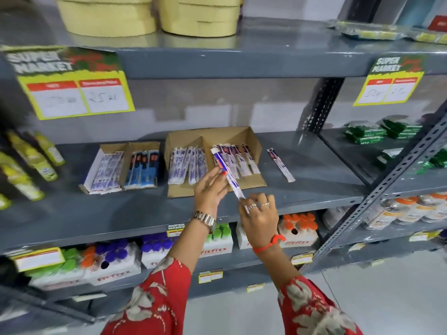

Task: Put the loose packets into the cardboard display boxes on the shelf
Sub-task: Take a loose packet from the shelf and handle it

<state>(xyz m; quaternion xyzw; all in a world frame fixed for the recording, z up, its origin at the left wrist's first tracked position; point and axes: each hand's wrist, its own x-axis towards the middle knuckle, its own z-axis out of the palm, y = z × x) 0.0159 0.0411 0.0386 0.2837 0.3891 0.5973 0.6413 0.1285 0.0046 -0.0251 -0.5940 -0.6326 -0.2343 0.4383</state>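
A long white, blue and red packet [227, 174] slants over the front of the brown cardboard display box [254, 139] on the grey middle shelf [121, 213]. My left hand [210, 189] pinches the packet near its middle, and my right hand [260, 211] holds its lower end. The box has two compartments with several packets in each. One loose packet [280, 164] lies on the shelf to the right of the box. A smaller white display box [96, 163] with purple and blue packets stands to the left.
Yellow bottles [26, 163] lie at the shelf's far left. Green packs [377, 131] sit on the adjoining right shelf behind a perforated upright [377, 192]. Fitfizz cartons [215, 245] fill the shelf below, yellow rolls [154, 15] the shelf above, with price signs [72, 85] hanging.
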